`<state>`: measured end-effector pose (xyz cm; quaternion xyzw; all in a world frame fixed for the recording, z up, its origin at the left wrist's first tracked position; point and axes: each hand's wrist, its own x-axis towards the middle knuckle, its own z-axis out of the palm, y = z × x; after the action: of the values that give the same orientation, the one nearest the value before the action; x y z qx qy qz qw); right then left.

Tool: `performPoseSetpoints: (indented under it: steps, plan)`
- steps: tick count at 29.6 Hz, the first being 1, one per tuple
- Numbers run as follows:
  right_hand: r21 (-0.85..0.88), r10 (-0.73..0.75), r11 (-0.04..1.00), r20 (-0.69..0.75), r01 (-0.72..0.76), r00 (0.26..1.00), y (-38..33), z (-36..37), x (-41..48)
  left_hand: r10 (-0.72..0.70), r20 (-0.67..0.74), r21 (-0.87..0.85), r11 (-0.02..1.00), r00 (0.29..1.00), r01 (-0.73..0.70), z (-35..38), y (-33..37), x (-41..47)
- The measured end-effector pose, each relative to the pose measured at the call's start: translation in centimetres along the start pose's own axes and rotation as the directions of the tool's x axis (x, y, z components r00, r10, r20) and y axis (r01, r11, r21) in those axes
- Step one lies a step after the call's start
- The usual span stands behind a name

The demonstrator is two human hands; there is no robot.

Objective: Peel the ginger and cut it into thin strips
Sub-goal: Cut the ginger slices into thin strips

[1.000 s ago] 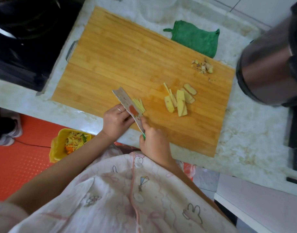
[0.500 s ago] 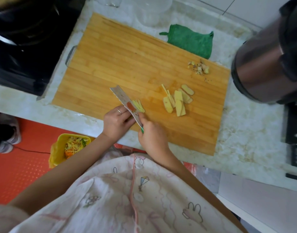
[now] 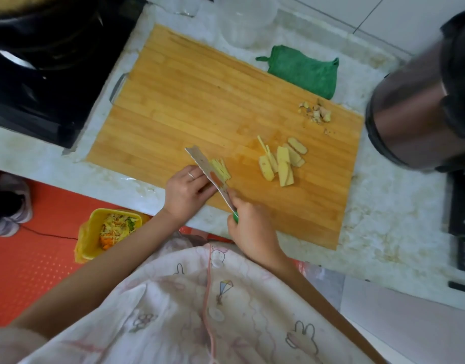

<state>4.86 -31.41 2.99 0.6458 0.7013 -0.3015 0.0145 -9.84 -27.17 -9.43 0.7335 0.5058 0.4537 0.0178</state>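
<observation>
On the bamboo cutting board [image 3: 189, 95], a patterned knife [image 3: 207, 169] stands on edge near the front edge. My right hand [image 3: 252, 229] grips its green handle. Thin ginger strips [image 3: 221, 168] lie fanned against the right face of the blade. My left hand [image 3: 185, 191], with a ring on one finger, has its fingers curled against the left face of the blade, holding the ginger being cut; that piece is hidden under the fingers. A pile of peeled ginger slices [image 3: 280, 161] lies to the right. Ginger peel scraps [image 3: 317, 112] sit at the far right corner.
A green cloth [image 3: 302, 69] lies beyond the board. A dark metal pot [image 3: 415, 101] stands at the right, a black stove [image 3: 42, 61] at the left. A clear container [image 3: 247, 19] is at the back. A yellow bin of scraps [image 3: 94, 237] is on the orange floor.
Both hands and the knife stay at the same spot over the strips. The blade has shifted only slightly.
</observation>
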Motion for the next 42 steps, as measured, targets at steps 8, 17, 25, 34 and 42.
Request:
performPoseSetpoints:
  steps: [8, 17, 25, 34, 42]
  plan:
    - [0.019, 0.058, 0.998, 0.022, -0.059, 0.998, -1.3, 0.4, 2.6, -0.021, 0.01, 0.006, 1.0, 1.0, 0.021, 0.1, 0.0, -0.2]
    - [-0.04, 0.042, 0.998, -0.019, -0.043, 0.999, -1.7, 1.0, 2.7, -0.013, -0.007, 0.022, 1.0, 1.0, 0.014, 0.0, 0.0, -0.3]
    - [-0.019, 0.03, 0.999, -0.005, -0.03, 1.0, -1.3, 0.5, 1.6, 0.0, -0.01, 0.047, 0.999, 1.0, 0.0, -0.1, 0.0, -0.2]
    - [0.038, 0.009, 0.999, -0.01, -0.009, 1.0, -1.0, 0.0, 1.0, 0.011, -0.005, 0.053, 0.999, 1.0, -0.011, -0.2, -0.1, -0.2]
    - [0.064, 0.008, 0.998, 0.009, -0.009, 1.0, -0.6, 0.3, 0.5, 0.016, 0.011, 0.052, 0.999, 1.0, -0.016, -0.2, -0.1, -0.1]
